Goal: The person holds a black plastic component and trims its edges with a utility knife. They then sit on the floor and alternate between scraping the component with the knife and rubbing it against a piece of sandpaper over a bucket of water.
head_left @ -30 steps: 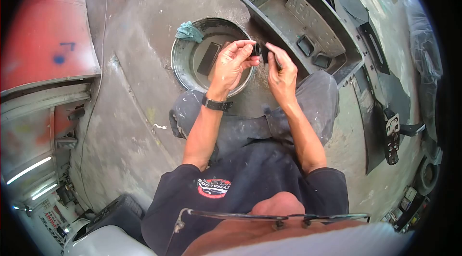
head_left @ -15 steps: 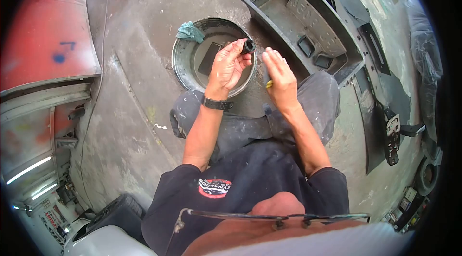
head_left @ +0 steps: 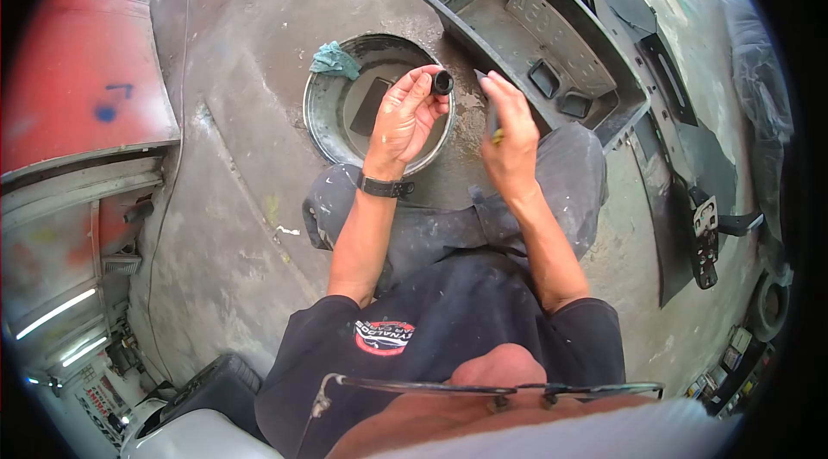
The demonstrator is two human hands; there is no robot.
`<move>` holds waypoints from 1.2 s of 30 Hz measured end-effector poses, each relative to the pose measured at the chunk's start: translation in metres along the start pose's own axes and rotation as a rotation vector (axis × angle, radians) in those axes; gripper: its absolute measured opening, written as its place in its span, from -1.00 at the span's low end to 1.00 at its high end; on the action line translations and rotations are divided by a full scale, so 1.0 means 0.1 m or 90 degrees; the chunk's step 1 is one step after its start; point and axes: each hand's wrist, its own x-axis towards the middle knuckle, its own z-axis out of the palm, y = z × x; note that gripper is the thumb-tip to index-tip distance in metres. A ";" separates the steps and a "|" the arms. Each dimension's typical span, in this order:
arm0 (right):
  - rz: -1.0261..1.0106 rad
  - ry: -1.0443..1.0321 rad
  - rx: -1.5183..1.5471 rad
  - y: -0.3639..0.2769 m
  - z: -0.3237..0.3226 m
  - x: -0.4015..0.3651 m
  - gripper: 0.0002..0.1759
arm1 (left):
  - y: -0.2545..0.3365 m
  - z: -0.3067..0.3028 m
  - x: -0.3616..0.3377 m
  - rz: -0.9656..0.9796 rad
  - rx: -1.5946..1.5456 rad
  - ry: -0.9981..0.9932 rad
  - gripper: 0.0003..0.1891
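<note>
My left hand (head_left: 400, 127) is closed, pinching a small black hollow cylindrical part (head_left: 442, 83) between thumb and fingers, its round opening turned toward the right. To the right, my right hand (head_left: 514, 144) is closed on a thin grey sheet (head_left: 493, 118), mostly hidden by the fingers; a yellow bit shows at the palm. The sheet and the black part are apart. Below my left hand stands a round metal tub (head_left: 311, 118) holding murky liquid and a dark rectangular piece (head_left: 371, 105). A teal cloth (head_left: 335, 60) hangs over its rim.
A large black plastic bin (head_left: 448, 6) stands at upper right, close to my knee. Dark trim panels (head_left: 660, 217) lie along the right. A red car panel (head_left: 95, 79) is at left, with a cable (head_left: 184, 71) along the floor beside it. Wet concrete surrounds the tub.
My right hand has shifted slightly right and turned, so more of the grey sheet shows. My left hand still holds the black part, now turned a little. The view has shifted slightly.
</note>
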 end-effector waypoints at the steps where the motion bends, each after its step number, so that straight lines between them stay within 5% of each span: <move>1: 0.044 0.058 0.065 -0.02 -0.02 0.07 -0.65 | 0.01 0.02 -0.01 0.000 -0.019 -0.005 -0.70; 3: 0.400 0.058 0.362 -0.12 -0.09 0.15 -0.82 | 0.03 0.08 -0.01 0.007 -0.018 0.008 -0.69; 4: 0.452 0.042 0.513 -0.04 -0.06 0.17 -0.77 | 0.04 0.10 -0.02 0.010 -0.016 0.014 -0.69; 8: 0.538 -0.102 0.689 -0.09 -0.06 0.18 -0.68 | 0.02 0.06 -0.02 0.027 0.000 -0.039 -0.70; 16: 0.704 -0.260 0.732 0.02 0.04 0.26 -0.71 | -0.05 0.00 -0.03 0.088 0.148 -0.052 -0.72; 20: 0.451 -0.148 0.556 0.04 0.09 0.35 -0.75 | -0.04 -0.01 -0.02 0.024 0.101 -0.043 -0.72; 23: 0.408 -0.101 0.555 -0.04 0.09 0.32 -0.76 | -0.02 0.04 -0.01 0.043 0.101 -0.044 -0.74; 27: 0.656 -0.249 0.699 0.02 0.07 0.26 -0.68 | -0.02 0.07 -0.03 0.093 0.134 -0.031 -0.73; 31: 0.509 -0.202 0.672 -0.05 0.05 0.34 -0.72 | -0.02 0.07 0.01 0.071 0.085 -0.012 -0.72; 36: 0.483 -0.172 0.654 -0.08 0.09 0.37 -0.77 | 0.01 0.03 0.00 0.086 0.117 -0.034 -0.71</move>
